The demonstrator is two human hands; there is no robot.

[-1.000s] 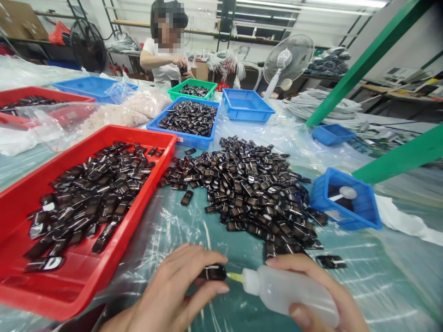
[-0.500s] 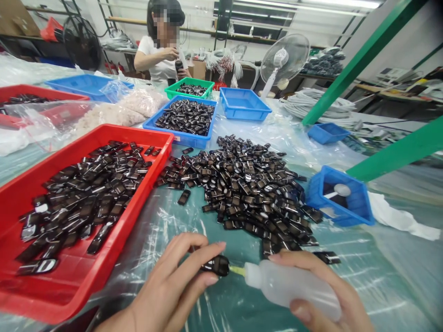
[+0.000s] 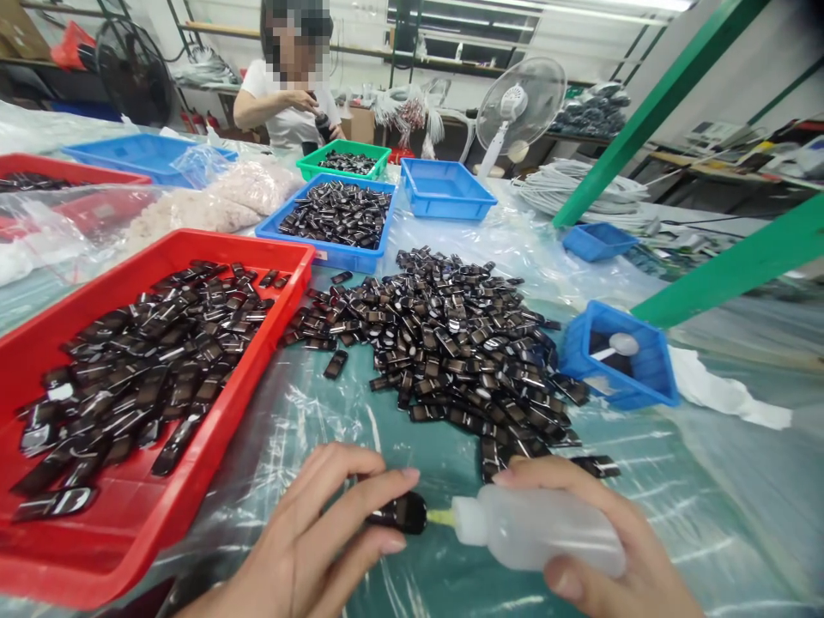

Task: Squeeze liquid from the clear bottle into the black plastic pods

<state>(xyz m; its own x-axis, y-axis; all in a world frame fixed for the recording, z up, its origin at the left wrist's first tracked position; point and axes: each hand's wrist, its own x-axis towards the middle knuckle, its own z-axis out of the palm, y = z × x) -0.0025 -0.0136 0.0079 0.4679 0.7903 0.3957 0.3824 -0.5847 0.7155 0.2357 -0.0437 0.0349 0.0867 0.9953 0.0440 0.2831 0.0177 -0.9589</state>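
Note:
Between the thumb and fingers of my left hand [image 3: 328, 528] is a small glossy black plastic casing [image 3: 407, 513], its rounded end pointing right. My right hand [image 3: 598, 524] is closed round a translucent white squeeze bottle [image 3: 547, 528], held on its side. The bottle's thin yellowish nozzle [image 3: 441, 518] reaches left to the end of the casing and seems to touch it. Just beyond my hands spreads a large pile of similar black casings [image 3: 451, 343]. More of them lie in the red tray [image 3: 257, 378] at my left.
Behind the pile stand a blue tray of casings [image 3: 366, 257], a green tray [image 3: 379, 172] and another blue tray [image 3: 444, 206]. At right, a blue bin [image 3: 644, 378] holds a white spoon [image 3: 623, 344], near slanted green posts [image 3: 727, 266]. A co-worker [image 3: 283, 103] stands across the table.
The view has shifted slightly, so the trays and pile appear a little further left. The casing in my left hand has turned a little; its end now looks smoother and darker. Both grips persist.

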